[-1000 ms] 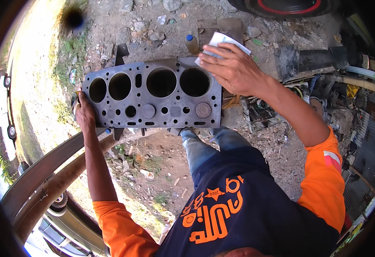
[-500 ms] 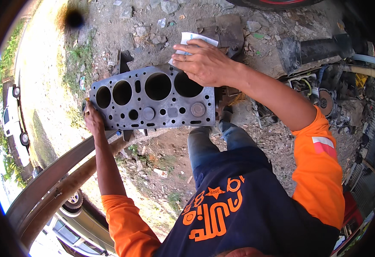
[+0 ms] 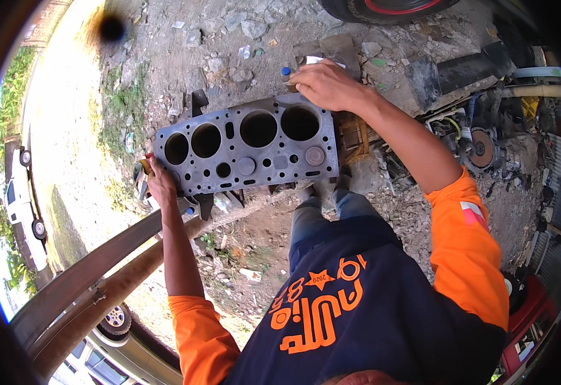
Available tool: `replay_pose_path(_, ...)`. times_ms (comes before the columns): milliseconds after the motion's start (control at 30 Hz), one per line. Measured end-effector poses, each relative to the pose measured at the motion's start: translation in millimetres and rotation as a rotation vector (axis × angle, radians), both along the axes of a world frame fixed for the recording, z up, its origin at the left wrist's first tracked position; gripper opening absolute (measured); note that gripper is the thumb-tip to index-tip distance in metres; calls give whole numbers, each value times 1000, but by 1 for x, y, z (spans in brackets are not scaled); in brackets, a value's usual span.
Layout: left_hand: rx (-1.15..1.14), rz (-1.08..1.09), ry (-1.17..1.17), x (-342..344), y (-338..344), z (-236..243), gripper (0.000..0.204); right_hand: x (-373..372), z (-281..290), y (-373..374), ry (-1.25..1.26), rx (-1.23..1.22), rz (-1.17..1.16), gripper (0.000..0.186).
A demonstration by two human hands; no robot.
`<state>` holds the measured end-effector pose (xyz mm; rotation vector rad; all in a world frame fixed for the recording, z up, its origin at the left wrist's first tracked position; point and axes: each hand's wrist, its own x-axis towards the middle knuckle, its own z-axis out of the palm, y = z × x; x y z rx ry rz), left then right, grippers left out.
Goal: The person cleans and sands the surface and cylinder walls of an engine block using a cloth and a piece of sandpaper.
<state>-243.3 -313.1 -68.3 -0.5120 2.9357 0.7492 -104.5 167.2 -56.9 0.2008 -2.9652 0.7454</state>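
A grey metal engine block (image 3: 267, 168) lies with its flat, bored face up, several large round cylinder bores in a row along its far side. My left hand (image 3: 161, 185) is closed at the block's left end, its fingertips at the corner. Beside those fingers shows a small red and yellow thing (image 3: 144, 165), too partly hidden to name. Over the far right edge of the block, my right hand (image 3: 328, 86) is closed, with a folded white sheet (image 3: 324, 61) showing just beyond its knuckles. A blue-capped bottle (image 3: 286, 72) stands close by its fingertips, partly hidden.
A metal beam (image 3: 94, 260) and a rusty pipe (image 3: 110, 276) run in from the lower left toward the block. At the right lie a dark cylindrical part (image 3: 457, 74) and scrap machine parts (image 3: 479, 151). A tyre (image 3: 383, 11) is at the far edge; rubble covers the ground.
My right hand, with the white sheet, has moved right across the far edge, uncovering the rightmost bore and the blue-capped bottle. My left hand stays at the block's end. The whole view has shifted.
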Motion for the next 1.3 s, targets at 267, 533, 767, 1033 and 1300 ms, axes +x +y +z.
replay_pose_path(267, 203, -103, 179, 1, -9, -11, 75, 73, -23, 5, 340, -662, -709, 25)
replay_pose_path(533, 473, -230, 620, 52, -7, 5, 26, 125, -13, -23, 430, -1662, -929, 19)
replay_pose_path(767, 918, -477, 394, 131, 80, 63, 18, 136, -2, -56, 114, -1811, -493, 20)
replay_pose_path(1033, 909, -753, -52, 155, 196, 59, 46, 132, -42, -49, -84, -1786, -422, 13)
replay_pose_path(1300, 746, -800, -276, 163, 232, 57, 27, 136, -59, -46, -144, -1557, -430, 22)
